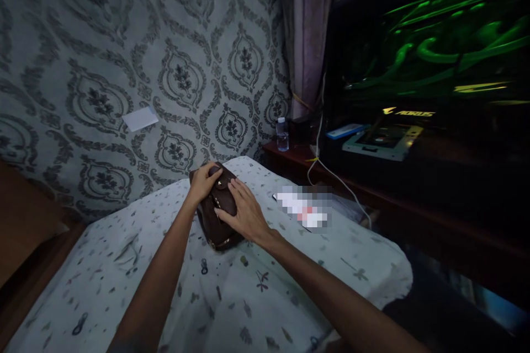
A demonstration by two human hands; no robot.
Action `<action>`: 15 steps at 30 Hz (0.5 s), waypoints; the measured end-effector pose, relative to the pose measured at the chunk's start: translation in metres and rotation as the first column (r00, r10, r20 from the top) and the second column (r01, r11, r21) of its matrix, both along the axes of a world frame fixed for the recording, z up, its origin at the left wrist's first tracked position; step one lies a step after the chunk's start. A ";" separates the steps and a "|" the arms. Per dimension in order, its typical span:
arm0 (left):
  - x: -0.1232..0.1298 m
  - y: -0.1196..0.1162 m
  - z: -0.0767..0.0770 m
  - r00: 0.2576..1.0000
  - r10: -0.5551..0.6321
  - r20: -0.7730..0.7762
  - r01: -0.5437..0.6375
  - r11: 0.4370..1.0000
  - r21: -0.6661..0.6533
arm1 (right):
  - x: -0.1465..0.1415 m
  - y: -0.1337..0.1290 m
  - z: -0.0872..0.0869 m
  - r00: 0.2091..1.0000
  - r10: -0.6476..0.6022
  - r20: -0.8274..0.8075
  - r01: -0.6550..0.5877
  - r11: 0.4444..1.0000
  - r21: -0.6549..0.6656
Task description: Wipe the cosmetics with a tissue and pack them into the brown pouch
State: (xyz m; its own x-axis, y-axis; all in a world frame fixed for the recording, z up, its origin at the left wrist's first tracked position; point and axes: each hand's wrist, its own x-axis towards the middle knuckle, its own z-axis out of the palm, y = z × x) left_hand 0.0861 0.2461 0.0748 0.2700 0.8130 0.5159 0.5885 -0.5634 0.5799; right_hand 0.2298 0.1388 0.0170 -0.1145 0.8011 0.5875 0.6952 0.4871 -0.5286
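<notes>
A small brown leather bag (pixel 224 203) with gold-coloured zips and a round snap flap sits on the patterned white bed sheet (pixel 290 281). My left hand (pixel 203 181) grips its upper left side, the thumb on the snap flap and the other fingertips partly hidden behind the bag. Against the bag's right side and front lies my right hand (pixel 247 212), fingers stretched out and thumb spread across the front near a zip. To the right of the bag lies a flat, bright, thin object (pixel 304 210), its surface blurred into blocks; its kind is unclear.
A clear plastic bottle (pixel 282 135) stands on a dark red ledge (pixel 271 149) beside the curtain (pixel 308 38). A white cable (pixel 337 183) droops toward the bed's right edge. A large dark glossy panel (pixel 372 143) with green glow fills the right. A brown board (pixel 27 226) rises at left.
</notes>
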 end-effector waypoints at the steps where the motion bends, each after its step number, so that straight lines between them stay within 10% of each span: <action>1: 0.001 -0.001 -0.001 1.000 0.015 -0.002 -0.015 1.000 0.005 | -0.001 0.000 0.000 1.000 -0.003 0.009 0.003 1.000 0.001; 15: 0.009 -0.004 -0.004 0.990 0.134 -0.046 -0.131 0.990 0.047 | 0.011 0.011 0.023 0.999 0.026 -0.045 -0.030 0.994 -0.110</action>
